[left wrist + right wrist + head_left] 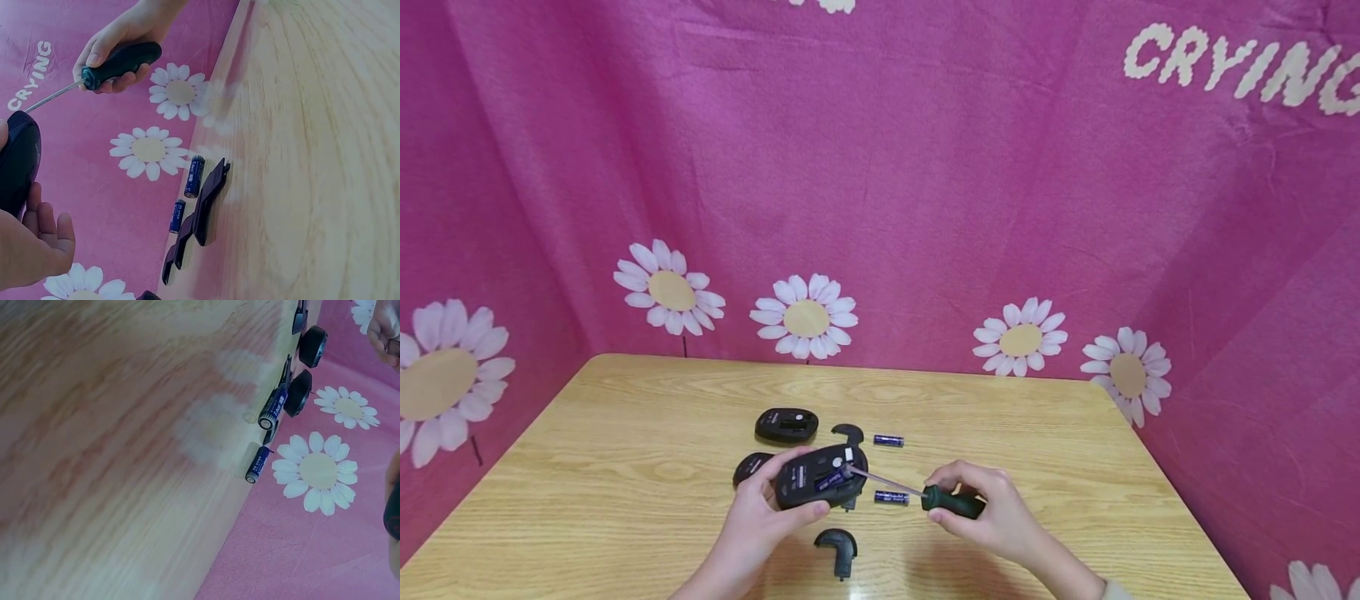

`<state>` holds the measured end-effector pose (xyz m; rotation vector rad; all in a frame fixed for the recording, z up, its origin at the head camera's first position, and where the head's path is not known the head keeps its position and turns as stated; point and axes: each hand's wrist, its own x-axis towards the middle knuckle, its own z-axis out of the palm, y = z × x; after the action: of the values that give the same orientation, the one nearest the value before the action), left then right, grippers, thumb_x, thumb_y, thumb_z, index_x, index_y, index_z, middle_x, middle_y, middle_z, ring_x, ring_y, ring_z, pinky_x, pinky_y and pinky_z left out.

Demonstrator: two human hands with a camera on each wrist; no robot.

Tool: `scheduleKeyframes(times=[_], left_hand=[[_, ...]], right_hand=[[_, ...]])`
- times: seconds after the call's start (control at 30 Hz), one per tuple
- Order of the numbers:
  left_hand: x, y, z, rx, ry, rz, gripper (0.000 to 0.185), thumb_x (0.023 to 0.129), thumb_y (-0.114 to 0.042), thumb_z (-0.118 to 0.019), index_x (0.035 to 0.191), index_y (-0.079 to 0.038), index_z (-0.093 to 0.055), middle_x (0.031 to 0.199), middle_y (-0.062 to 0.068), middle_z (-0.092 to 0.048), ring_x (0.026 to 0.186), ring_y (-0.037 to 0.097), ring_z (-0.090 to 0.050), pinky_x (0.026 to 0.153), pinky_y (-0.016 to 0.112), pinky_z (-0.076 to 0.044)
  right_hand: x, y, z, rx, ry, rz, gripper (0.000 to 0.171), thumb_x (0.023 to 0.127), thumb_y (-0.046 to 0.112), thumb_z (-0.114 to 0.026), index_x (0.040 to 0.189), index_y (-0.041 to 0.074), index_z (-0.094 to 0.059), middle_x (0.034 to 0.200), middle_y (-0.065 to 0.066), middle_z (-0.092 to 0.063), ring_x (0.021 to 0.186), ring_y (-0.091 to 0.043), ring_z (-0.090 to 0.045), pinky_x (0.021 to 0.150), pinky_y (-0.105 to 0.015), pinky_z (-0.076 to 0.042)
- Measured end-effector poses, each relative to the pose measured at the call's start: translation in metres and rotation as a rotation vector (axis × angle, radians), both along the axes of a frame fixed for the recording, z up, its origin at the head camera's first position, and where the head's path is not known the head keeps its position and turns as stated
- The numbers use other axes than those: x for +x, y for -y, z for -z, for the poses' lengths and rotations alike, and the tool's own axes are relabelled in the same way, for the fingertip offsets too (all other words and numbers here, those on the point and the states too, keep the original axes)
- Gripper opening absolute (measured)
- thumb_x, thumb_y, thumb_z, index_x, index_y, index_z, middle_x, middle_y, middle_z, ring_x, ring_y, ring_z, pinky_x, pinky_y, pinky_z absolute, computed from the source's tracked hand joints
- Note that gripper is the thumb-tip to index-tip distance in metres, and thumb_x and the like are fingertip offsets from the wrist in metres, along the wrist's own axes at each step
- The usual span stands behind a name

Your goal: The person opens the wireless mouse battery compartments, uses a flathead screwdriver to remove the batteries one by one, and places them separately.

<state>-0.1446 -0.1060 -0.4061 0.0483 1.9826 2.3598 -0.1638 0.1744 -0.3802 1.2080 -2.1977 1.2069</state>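
My left hand (pixel 752 510) grips a black computer mouse (pixel 792 485), underside up and raised over the table. A blue battery (pixel 831 481) lies at a slant in its open compartment. In my right hand (pixel 1000 510) is a screwdriver with a dark green handle (pixel 953 502), its thin shaft reaching left so the tip is right at the battery's end. From the side, the left wrist view has the screwdriver (pixel 122 64) slanting down to the edge of the mouse (pixel 22 162). Only part of the handle (pixel 392 515) shows in the right wrist view.
Two more black mice, one behind (pixel 786 424) and one partly hidden (pixel 748 467), lie upside down. Loose blue batteries (pixel 889 440) (pixel 891 497) lie to the right. Black battery covers (pixel 848 432) (pixel 841 548) lie around the held mouse, another partly under it. A pink curtain (pixel 880 208) surrounds the wooden table (pixel 625 500).
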Motion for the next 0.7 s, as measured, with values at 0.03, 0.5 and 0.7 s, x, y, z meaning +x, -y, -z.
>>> scheduleKeyframes(times=[0.03,0.5,0.7], left_hand=[[0.0,0.0,0.0,0.001,-0.001,0.004,0.068,0.069,0.001,-0.079,0.13,-0.01,-0.052,0.127,0.015,-0.056,0.109,0.023,-0.06,0.085,0.026,-0.052],[-0.001,0.007,-0.003,-0.072,-0.012,0.007,0.065,0.07,-0.005,-0.081,0.128,-0.014,-0.053,0.126,0.012,-0.056,0.11,0.022,-0.059,0.086,0.025,-0.052],[-0.001,0.009,-0.004,-0.081,-0.006,0.002,0.066,0.07,-0.005,-0.081,0.129,-0.015,-0.053,0.126,0.011,-0.057,0.111,0.022,-0.059,0.085,0.023,-0.051]], right_hand=[[0.0,0.0,0.0,-0.002,-0.007,-0.001,0.033,0.066,-0.008,-0.076,0.093,0.005,-0.063,0.08,-0.007,-0.067,0.064,-0.008,-0.058,0.052,-0.014,-0.047],[-0.022,-0.021,0.021,0.049,-0.022,0.078,0.038,0.069,-0.001,-0.079,0.101,0.011,-0.063,0.089,-0.002,-0.069,0.074,-0.007,-0.061,0.055,-0.019,-0.049],[-0.025,-0.027,0.017,0.073,-0.102,0.107,0.038,0.068,0.002,-0.08,0.102,0.009,-0.062,0.083,-0.001,-0.069,0.072,-0.006,-0.06,0.056,-0.02,-0.049]])
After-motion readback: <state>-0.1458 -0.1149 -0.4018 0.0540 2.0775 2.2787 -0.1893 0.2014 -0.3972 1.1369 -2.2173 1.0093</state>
